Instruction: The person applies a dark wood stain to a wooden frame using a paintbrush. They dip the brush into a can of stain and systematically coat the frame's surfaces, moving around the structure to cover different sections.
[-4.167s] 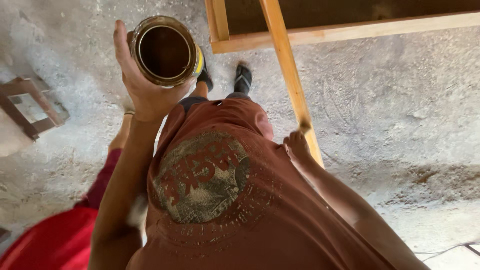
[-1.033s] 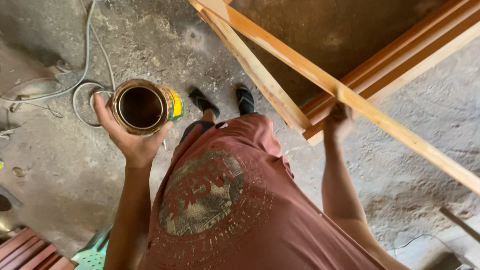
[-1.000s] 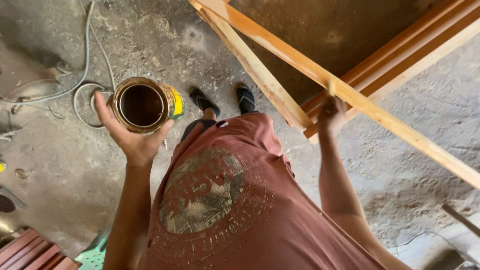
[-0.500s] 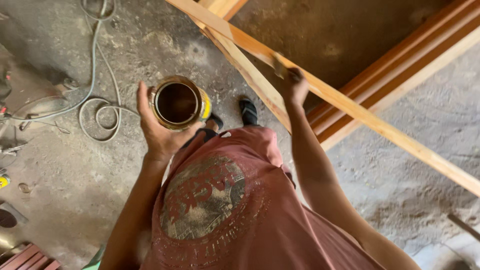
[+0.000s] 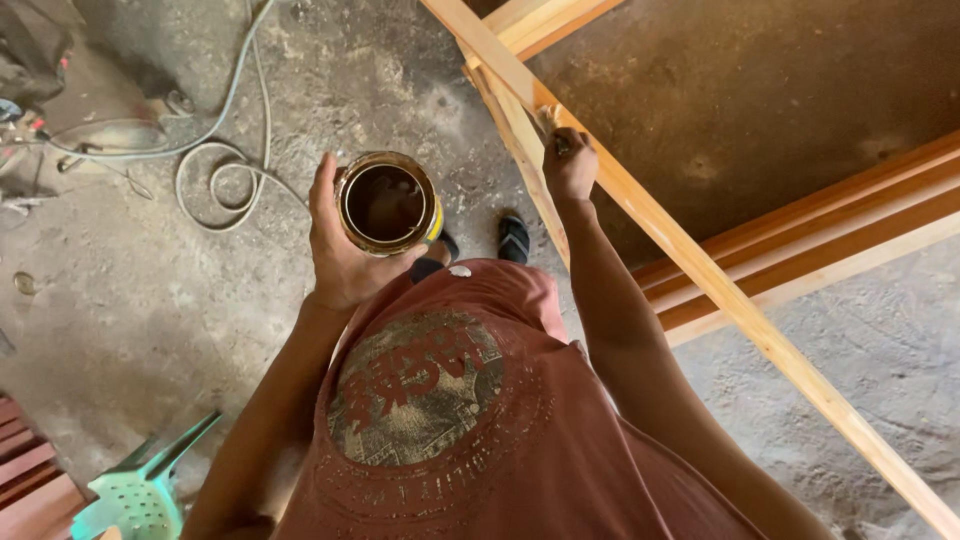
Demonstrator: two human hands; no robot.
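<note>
My left hand (image 5: 345,255) grips an open round tin (image 5: 388,203) with dark brown liquid inside, held up in front of my chest. My right hand (image 5: 570,165) is closed on a small brush (image 5: 549,119) whose bristles rest on a long pale wooden slat (image 5: 690,255) that runs diagonally from top centre to bottom right. The slat is part of a wooden frame (image 5: 800,250) with several reddish-brown rails. My rust-coloured shirt (image 5: 470,420) fills the lower middle, and my sandalled feet (image 5: 512,238) show just beyond it.
A grey cable (image 5: 215,165) coils on the dusty concrete floor at upper left, beside tools (image 5: 30,130). A pale green plastic chair (image 5: 140,495) and red wooden slats (image 5: 30,480) sit at lower left. A dark board (image 5: 760,100) lies behind the frame.
My right hand has slid up along the slat, from its middle toward the upper end, brush against the wood. The tin has shifted right as my view turned.
</note>
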